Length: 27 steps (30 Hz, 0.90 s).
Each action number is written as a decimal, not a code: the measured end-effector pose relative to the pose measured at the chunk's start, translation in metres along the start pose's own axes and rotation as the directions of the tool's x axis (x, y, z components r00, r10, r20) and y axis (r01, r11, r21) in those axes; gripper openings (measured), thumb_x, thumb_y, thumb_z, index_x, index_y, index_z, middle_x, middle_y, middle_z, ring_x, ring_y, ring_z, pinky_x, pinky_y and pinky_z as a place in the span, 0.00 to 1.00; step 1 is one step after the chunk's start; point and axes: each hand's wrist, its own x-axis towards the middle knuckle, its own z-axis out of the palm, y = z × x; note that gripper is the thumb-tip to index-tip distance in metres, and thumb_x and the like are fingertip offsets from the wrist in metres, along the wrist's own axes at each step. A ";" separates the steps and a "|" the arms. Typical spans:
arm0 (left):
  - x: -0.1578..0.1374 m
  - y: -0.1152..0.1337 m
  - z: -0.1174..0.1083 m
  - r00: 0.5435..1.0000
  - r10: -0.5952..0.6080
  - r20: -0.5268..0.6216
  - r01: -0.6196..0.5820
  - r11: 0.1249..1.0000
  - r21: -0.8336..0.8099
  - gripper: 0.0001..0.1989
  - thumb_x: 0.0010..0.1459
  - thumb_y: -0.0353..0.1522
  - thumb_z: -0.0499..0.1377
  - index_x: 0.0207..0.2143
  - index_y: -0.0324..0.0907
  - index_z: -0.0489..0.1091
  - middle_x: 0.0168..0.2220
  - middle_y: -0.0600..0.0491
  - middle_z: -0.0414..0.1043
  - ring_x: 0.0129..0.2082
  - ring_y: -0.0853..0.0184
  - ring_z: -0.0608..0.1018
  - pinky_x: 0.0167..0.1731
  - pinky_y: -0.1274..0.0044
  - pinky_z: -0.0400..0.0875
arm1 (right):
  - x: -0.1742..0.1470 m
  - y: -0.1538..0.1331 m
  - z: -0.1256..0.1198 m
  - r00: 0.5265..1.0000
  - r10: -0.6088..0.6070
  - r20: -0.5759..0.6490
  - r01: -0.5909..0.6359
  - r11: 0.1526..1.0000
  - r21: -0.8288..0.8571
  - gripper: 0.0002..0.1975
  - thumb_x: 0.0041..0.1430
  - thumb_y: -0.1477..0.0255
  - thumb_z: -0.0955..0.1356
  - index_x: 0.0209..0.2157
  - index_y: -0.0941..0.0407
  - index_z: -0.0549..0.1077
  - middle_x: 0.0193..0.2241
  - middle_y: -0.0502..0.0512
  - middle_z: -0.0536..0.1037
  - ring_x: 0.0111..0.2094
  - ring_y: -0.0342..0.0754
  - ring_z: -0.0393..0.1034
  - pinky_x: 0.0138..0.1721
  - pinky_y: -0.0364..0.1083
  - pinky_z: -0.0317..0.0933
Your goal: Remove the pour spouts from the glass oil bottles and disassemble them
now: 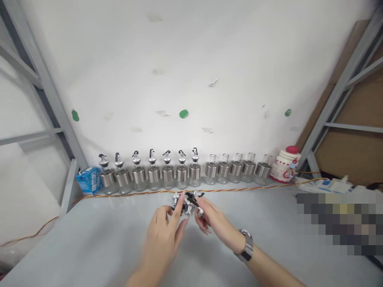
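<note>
Several silver-and-black pour spouts (188, 208) lie in a small heap at the middle of the table, between my hands. My left hand (164, 233) reaches over the heap's near left side, index finger and thumb stretched apart, the fingertip against the spouts. My right hand (217, 221), with a metal watch at the wrist, comes in from the right and pinches one pour spout (200, 211) at the heap's edge. Behind them stands a row of glass bottles with steel bands. The left bottles (154, 174) carry spouts; the right bottles (236, 169) have open necks.
A blue drink carton (89, 181) stands at the row's left end, a white and red jar (284, 165) at its right end. A twisted red-yellow wire (140, 193) runs along the front of the bottles. Grey metal posts (48, 87) frame the table (98, 235).
</note>
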 end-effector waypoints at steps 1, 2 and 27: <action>-0.001 0.002 0.001 0.996 -0.056 0.073 0.068 0.982 -0.174 0.26 0.57 0.35 0.49 0.57 0.50 0.45 0.35 0.50 0.61 0.33 0.66 0.67 0.33 0.74 0.64 | -0.001 0.002 0.002 1.000 -0.004 -0.013 0.004 1.000 -0.005 0.19 0.56 0.54 0.53 0.24 0.55 0.57 0.12 0.42 0.59 0.12 0.38 0.50 0.14 0.39 0.47; -0.001 0.005 0.002 0.982 -0.097 0.164 0.149 0.927 -0.345 0.25 0.57 0.36 0.47 0.57 0.49 0.46 0.37 0.49 0.62 0.36 0.65 0.68 0.35 0.74 0.64 | -0.002 0.005 0.004 1.000 -0.011 -0.022 0.010 1.000 -0.011 0.20 0.56 0.52 0.52 0.25 0.55 0.57 0.13 0.43 0.58 0.13 0.38 0.50 0.15 0.39 0.48; 0.012 0.011 0.005 0.784 -0.254 0.566 0.542 -0.163 -0.824 0.13 0.53 0.38 0.54 0.36 0.39 0.68 0.42 0.46 0.69 0.40 0.63 0.70 0.40 0.72 0.63 | -0.022 -0.002 0.020 0.947 -0.247 0.206 0.322 0.713 -0.623 0.17 0.61 0.64 0.52 0.27 0.55 0.65 0.24 0.50 0.70 0.27 0.45 0.64 0.32 0.43 0.53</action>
